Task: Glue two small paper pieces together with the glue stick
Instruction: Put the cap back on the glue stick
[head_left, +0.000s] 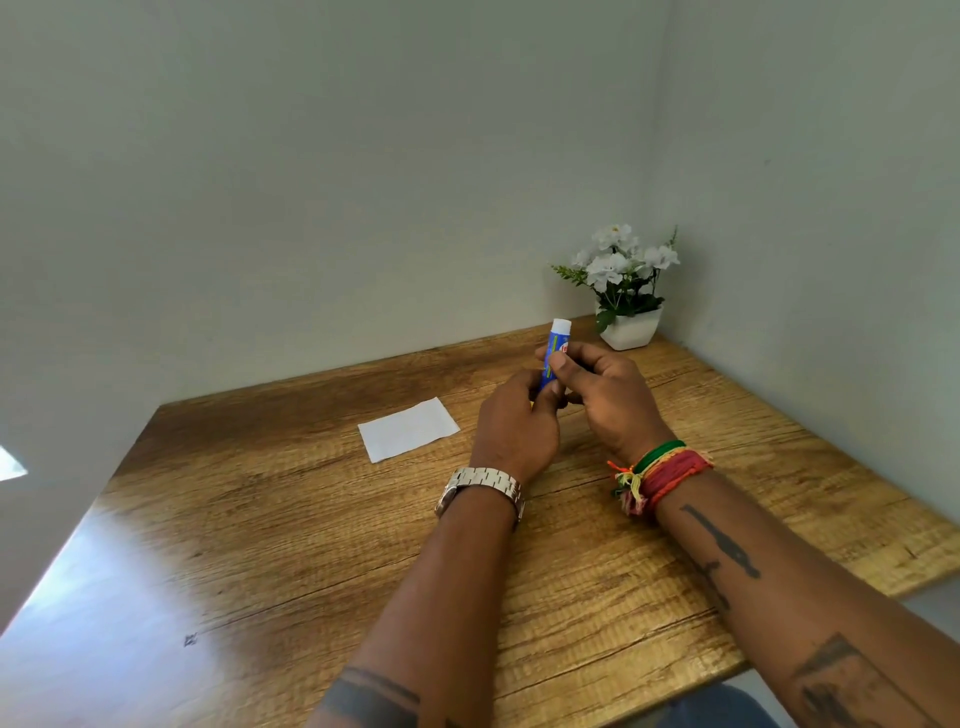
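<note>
A blue glue stick (555, 345) with a white top stands nearly upright above the wooden table, held by both hands. My left hand (514, 426), with a metal watch on its wrist, grips the stick's lower end. My right hand (605, 392), with coloured thread bands on its wrist, pinches the blue body with thumb and fingers. A small white paper piece (409, 428) lies flat on the table just left of my left hand. Only this one paper is visible; a second piece cannot be made out.
A white pot of white flowers (626, 293) stands in the far right corner of the wooden table (260, 545). Pale walls close in behind and on the right. The table's right edge runs diagonally near my right forearm.
</note>
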